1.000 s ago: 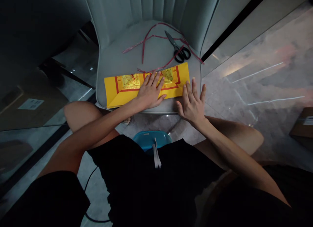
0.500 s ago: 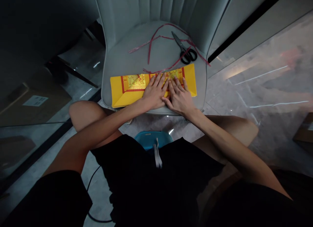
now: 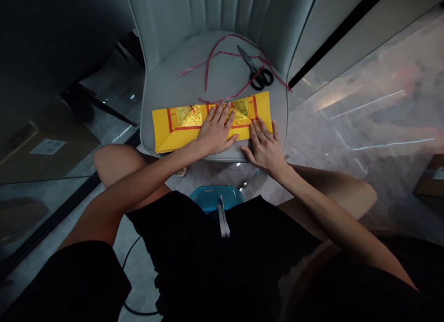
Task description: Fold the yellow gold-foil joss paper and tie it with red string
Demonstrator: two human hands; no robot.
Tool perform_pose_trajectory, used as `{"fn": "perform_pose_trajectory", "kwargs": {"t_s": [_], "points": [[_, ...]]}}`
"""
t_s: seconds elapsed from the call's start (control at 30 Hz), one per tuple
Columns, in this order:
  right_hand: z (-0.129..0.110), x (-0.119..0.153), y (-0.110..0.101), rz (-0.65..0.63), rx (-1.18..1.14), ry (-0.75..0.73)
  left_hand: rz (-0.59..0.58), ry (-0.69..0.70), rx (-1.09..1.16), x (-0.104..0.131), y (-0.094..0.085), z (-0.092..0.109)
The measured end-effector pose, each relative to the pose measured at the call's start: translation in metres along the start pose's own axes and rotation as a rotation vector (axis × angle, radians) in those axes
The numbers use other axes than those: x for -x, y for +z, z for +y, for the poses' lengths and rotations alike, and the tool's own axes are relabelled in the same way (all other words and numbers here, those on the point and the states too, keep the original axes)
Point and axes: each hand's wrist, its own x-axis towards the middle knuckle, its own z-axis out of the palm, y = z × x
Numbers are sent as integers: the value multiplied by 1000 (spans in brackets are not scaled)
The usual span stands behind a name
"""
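Note:
A folded sheet of yellow paper [image 3: 169,139] with red borders and gold printed figures lies lengthwise along the front of the grey chair seat [image 3: 163,88]; its edges show more than one layer. My left hand [image 3: 215,130] presses flat on its middle, fingers spread. On the lower right part rests my right hand [image 3: 266,146], palm down, fingers stretched out, the thumb at the seat's front edge. Both palms hide part of the paper. Behind it lie black-handled scissors [image 3: 247,58], their blades pointing back and left, among strands of pink plastic string [image 3: 207,70].
The chair's ribbed backrest [image 3: 222,10] rises behind the seat. Below the seat, between my legs, is a blue plastic stool [image 3: 201,197]. A cardboard box [image 3: 69,137] appears at the left beyond a dark frame, another box [image 3: 432,179] at the far right.
My right hand has slid right and slightly toward me, away from my left hand, baring more of the printed paper. My left hand stays on the middle. The view has shifted a little.

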Motion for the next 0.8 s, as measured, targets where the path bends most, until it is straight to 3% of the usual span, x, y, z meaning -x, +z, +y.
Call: {"fn": "perform_pose_trajectory", "kwargs": {"t_s": [0.23,0.5,0.63,0.73,0.8], "points": [[15,27,4,11,17,50,51,29,42,1,6,-7],[25,49,5,46,-16,89,15,0,46,1,1,-6],[30,41,-4,137,-27,138,30,5,34,1,3,-8],[32,25,-18,249,-14,191,21,4,27,2,2,-7],[33,11,-27,251,0,223,25,12,33,2,1,-7]]}}
